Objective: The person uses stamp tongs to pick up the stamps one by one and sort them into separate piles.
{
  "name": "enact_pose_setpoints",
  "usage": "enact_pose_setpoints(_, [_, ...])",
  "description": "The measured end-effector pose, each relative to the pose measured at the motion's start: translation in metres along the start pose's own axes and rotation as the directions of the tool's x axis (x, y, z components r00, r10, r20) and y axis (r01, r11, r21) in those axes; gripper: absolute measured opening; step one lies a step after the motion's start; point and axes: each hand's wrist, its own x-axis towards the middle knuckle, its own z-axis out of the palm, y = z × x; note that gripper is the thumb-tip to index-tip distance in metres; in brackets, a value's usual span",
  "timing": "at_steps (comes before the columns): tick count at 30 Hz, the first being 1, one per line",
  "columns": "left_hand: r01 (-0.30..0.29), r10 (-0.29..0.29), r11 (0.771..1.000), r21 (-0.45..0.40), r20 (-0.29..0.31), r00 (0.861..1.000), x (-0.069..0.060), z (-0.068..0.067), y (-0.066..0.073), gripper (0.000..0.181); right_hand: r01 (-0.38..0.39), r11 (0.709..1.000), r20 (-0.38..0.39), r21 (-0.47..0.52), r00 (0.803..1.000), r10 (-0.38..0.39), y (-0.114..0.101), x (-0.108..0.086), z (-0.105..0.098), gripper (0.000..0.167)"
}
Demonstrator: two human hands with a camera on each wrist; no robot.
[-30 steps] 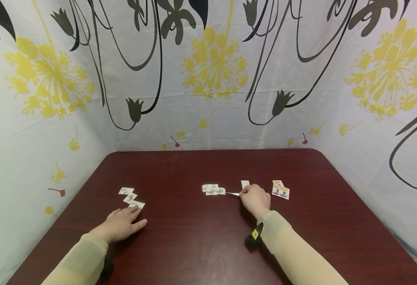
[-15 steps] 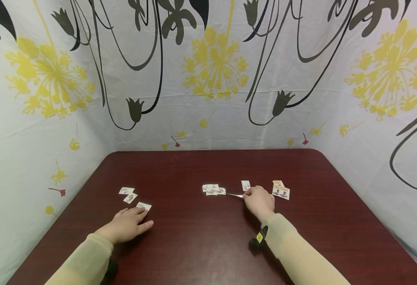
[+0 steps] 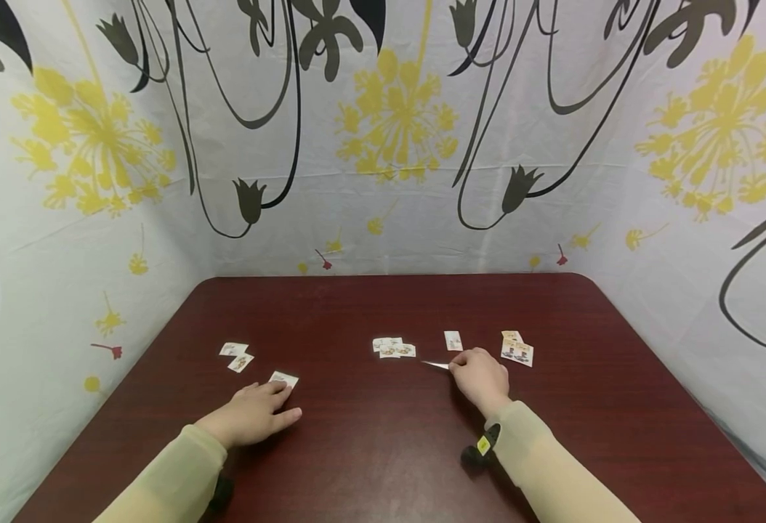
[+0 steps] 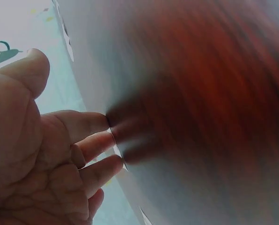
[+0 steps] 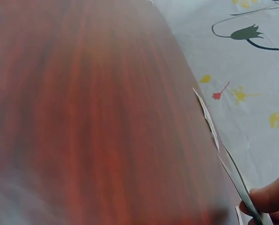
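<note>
My left hand (image 3: 250,415) lies palm down with its fingers extended, the fingertips pressing a small white printed card (image 3: 285,379) onto the table. In the left wrist view the fingertips (image 4: 115,161) touch the card's edge. My right hand (image 3: 481,378) pinches metal tweezers (image 3: 437,365), whose points aim left, low over the table. The two tips stand slightly apart in the right wrist view, where the tweezers (image 5: 240,187) show nothing between them. Just left of the tips lies a cluster of overlapping cards (image 3: 394,348). A single card (image 3: 453,341) sits beyond the right hand.
Two cards (image 3: 236,356) lie at the left of the dark red table (image 3: 370,436). An overlapping group of cards (image 3: 517,350) with pictures lies to the right. A white patterned cloth (image 3: 396,218) hangs round the back and sides of the table.
My left hand has slid rightward over the table, and the card under its fingertips has moved with it, away from the two left cards. The right hand and tweezers have shifted slightly right.
</note>
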Motion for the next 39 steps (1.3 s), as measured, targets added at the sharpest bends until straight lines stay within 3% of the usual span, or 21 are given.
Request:
enact_pose_setpoints(15, [-0.03,0.031,1.0,-0.008,0.028,0.999,0.006,0.002,0.023,0.067,-0.012,0.998,0.003,0.058,1.0,0.012,0.003,-0.016,0.0,0.015])
enact_pose_setpoints(24, [-0.076,0.074,0.996,0.041,0.054,0.996,0.014,0.005,0.038,0.066,0.005,0.997,0.009,0.074,1.0,-0.006,0.004,-0.021,0.002,0.013])
enact_pose_setpoints(39, [-0.168,0.158,0.982,0.09,0.1,0.982,0.03,0.011,0.078,0.069,0.032,0.996,0.014,0.088,0.999,-0.033,-0.001,-0.028,0.006,0.012])
